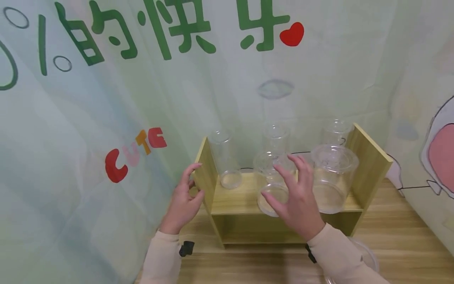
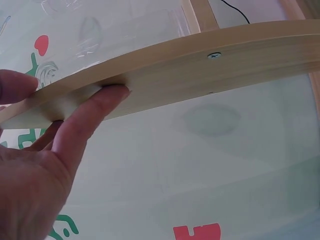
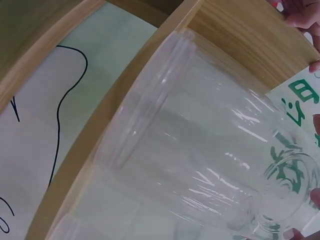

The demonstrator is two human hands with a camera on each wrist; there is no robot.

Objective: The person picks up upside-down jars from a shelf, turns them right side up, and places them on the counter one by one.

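A small two-tier wooden shelf (image 1: 244,197) bears several clear jars. My left hand (image 1: 184,201) grips the front edge of its left side panel (image 1: 205,173); in the left wrist view one finger (image 2: 95,110) presses flat on the panel's outer face. My right hand (image 1: 299,197), fingers spread and bent, is held before the front middle jar (image 1: 260,177), which has a wide lid. In the right wrist view its fingertips (image 3: 315,197) show at the edge beside a clear jar (image 3: 200,145); contact is unclear. Nothing is visibly gripped by the right hand.
Right of that jar stands another wide lidded jar (image 1: 330,189). Three narrower clear jars stand behind, one at the left (image 1: 221,157). A round clear piece (image 1: 367,254) lies on the wooden table (image 1: 408,228) near the right sleeve. A printed cloth (image 1: 142,98) hangs behind.
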